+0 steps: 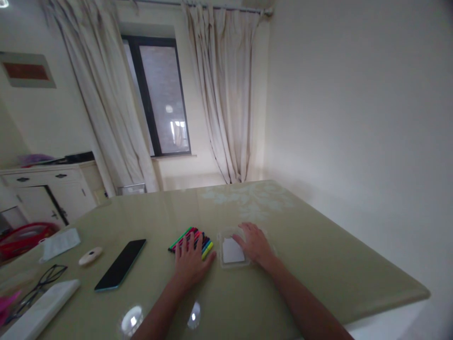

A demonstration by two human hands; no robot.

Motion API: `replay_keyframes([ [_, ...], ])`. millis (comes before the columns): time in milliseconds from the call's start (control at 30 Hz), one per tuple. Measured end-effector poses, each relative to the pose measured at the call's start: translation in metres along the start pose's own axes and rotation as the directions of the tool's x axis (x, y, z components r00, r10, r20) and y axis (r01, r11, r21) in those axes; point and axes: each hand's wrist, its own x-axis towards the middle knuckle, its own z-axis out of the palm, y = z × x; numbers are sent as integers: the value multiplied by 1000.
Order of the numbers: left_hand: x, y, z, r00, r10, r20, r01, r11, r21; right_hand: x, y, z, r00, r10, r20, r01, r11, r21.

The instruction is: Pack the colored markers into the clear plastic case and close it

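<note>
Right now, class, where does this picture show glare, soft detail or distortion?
Head view: glare spots on the glossy table, either side of the left forearm; head view: faint, soft edges on the clear case; head view: left curtain slanting, perhaps lens distortion.

Left hand (191,264): palm down, fingers (191,242) extended forward and a bit fanned, thumb (211,259) sticking out toward the right hand (255,244), forearm (162,300) bare and running back and outward from the wrist. Right hand also palm down, a touch farther forward than the left, fingers angled forward and inward, thumb well off the fingers and pointing at the left side, bare right forearm (300,297) trailing back and outward. Hands near each other, a gap between, no contact.
</note>
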Motion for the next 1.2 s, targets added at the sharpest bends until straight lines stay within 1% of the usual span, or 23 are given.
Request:
replay_keyframes([
  [133,14,-10,1,999,-38,0,38,998,45,-1,1,9,992,8,126,-6,1000,-19],
  [200,21,-16,1,998,-62,-6,62,997,47,1,7,12,991,17,134,-14,1000,-21],
  [233,23,-18,1,997,-73,-30,74,997,36,2,11,12,992,22,125,-20,1000,-24],
  [300,23,-20,2,990,-62,-125,62,998,1,5,20,11,994,35,99,-31,999,-38],
  [367,21,-22,4,972,14,-232,-22,999,-32,7,30,8,996,50,79,-45,997,-61],
  [433,17,-24,6,948,107,-299,-128,991,-50,7,41,3,995,61,75,-54,994,-92],
  [500,14,-27,7,935,155,-320,-187,980,-74,5,52,-2,994,80,71,-71,990,-122],
  [600,13,-31,10,930,155,-334,-201,974,-107,1,62,-11,989,147,26,-141,977,-163],
  [667,13,-31,11,927,139,-349,-189,975,-113,-1,59,-15,985,166,-38,-171,967,-190],
  [700,13,-30,12,925,131,-357,-182,977,-114,-1,53,-15,985,151,-80,-164,967,-197],
  [733,14,-28,12,923,128,-363,-182,976,-118,0,43,-14,986,114,-123,-136,971,-195],
  [800,16,-23,11,921,135,-365,-203,967,-154,3,17,-7,979,-16,-206,-18,987,-161],
  [833,17,-19,11,924,140,-357,-220,956,-194,4,2,-1,971,-106,-213,79,988,-135],
  [867,17,-15,10,928,145,-343,-238,939,-249,5,-12,5,956,-219,-194,200,973,-111],
  [900,17,-11,9,934,144,-328,-250,917,-310,7,-25,12,928,-334,-165,323,942,-93],
  [933,16,-7,8,939,141,-313,-257,893,-371,8,-36,19,896,-417,-149,410,909,-78],
  [967,14,-3,8,942,140,-304,-263,871,-416,8,-44,24,874,-462,-148,458,887,-63],
  [1033,10,3,6,942,159,-295,-284,846,-452,7,-51,31,852,-498,-162,495,866,-63],
  [1100,5,9,5,937,204,-283,-317,835,-449,3,-50,32,828,-530,-185,526,847,-76],
  [1200,-1,15,1,919,300,-255,-388,803,-453,-6,-42,29,779,-596,-194,594,801,-79],
])
